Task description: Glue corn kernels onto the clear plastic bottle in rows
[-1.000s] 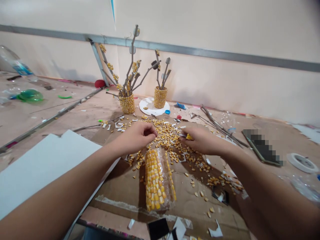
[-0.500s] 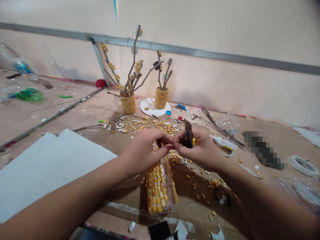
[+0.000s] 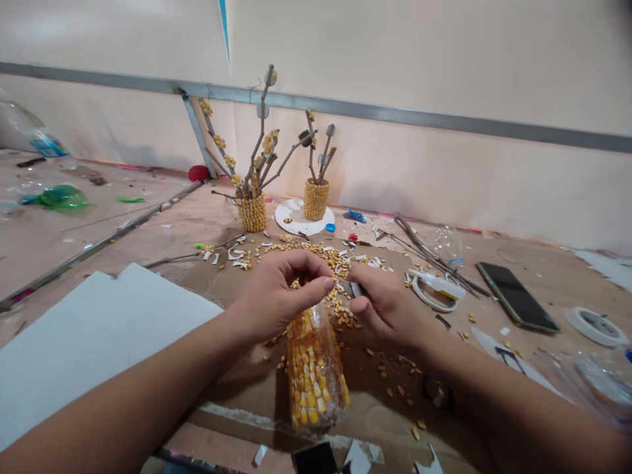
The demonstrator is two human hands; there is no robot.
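Note:
A clear plastic bottle partly covered with yellow corn kernels lies on a brown cardboard sheet in front of me. My left hand is curled above its far end, thumb and fingers pinched together. My right hand is closed just to the right, gripping a small grey strip I cannot make out. The two hands almost touch. Loose corn kernels are scattered just beyond them.
Two kernel-covered pots holding twigs stand near the wall. A white sheet lies at left. A phone, tape roll, white glue tool and sticks lie at right. A green bottle lies far left.
Both hands came off the kernel pile, met above the bottle, then sank closer to its far end. The dark strip in the right hand is no longer held upright.

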